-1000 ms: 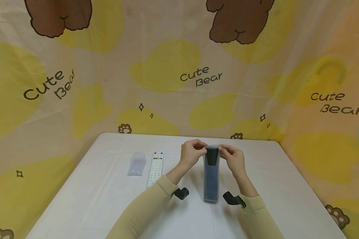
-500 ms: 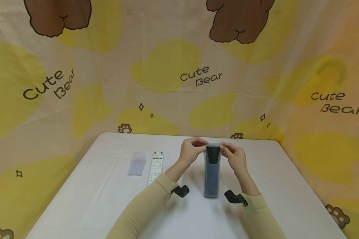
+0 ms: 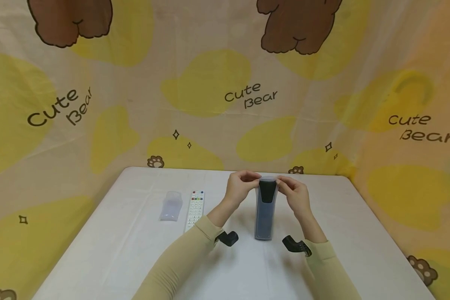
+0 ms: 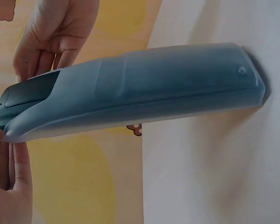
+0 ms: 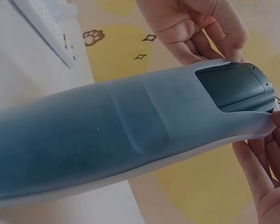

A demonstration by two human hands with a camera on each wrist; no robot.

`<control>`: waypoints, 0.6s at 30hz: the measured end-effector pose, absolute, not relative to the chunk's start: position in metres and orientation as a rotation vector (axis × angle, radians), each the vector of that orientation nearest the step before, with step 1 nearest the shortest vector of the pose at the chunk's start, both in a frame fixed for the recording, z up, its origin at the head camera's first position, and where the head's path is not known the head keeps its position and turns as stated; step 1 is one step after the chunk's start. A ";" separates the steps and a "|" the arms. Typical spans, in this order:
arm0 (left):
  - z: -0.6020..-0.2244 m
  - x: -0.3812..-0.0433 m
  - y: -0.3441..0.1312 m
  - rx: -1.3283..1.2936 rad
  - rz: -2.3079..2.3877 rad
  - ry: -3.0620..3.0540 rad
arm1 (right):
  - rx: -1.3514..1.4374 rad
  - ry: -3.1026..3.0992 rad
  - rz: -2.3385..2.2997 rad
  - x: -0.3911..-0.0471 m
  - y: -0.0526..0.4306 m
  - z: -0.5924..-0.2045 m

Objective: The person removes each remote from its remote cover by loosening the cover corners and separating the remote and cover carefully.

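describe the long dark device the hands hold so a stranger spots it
Above the white table, find the left hand and right hand. Between them is a long dark device in a translucent frosted sleeve. Unlike the white button-covered remote control and pale translucent pouch lying nearby, it is dark and held roughly upright.

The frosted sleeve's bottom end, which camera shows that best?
The left wrist view: the frosted sleeve looms large there, with its bottom end whole and a small round mark clear. The head view shows that end whole but small; the right wrist view cuts it off at the frame's left edge.
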State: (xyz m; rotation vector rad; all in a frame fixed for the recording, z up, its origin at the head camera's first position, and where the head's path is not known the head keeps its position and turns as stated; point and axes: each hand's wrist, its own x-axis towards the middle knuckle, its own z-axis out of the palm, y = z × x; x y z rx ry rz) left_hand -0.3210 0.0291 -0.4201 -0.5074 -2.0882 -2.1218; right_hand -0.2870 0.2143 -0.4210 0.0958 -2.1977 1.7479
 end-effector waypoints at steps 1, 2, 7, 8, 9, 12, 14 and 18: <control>-0.419 -0.321 0.029 -0.510 -2.117 -2.086 | 0.100 -2.195 1.747 -0.287 0.214 -0.420; -0.419 -0.321 0.029 -0.514 -2.114 -2.083 | 0.104 -2.195 1.748 -0.287 0.214 -0.419; -0.416 -0.320 0.029 -0.530 -2.108 -2.074 | 0.123 -2.213 1.750 -0.278 0.212 -0.407; -0.416 -0.320 0.028 -0.530 -2.113 -2.072 | 0.128 -2.219 1.745 -0.276 0.211 -0.405; -0.416 -0.319 0.028 -0.530 -2.116 -2.071 | 0.133 -2.222 1.741 -0.274 0.211 -0.403; -0.415 -0.318 0.028 -0.530 -2.128 -2.068 | 0.161 -2.223 1.746 -0.271 0.211 -0.399; -0.415 -0.317 0.029 -0.528 -2.135 -2.070 | 0.165 -2.212 1.776 -0.273 0.213 -0.402; -0.414 -0.316 0.029 -0.525 -2.151 -2.078 | 0.180 -2.211 1.813 -0.279 0.220 -0.410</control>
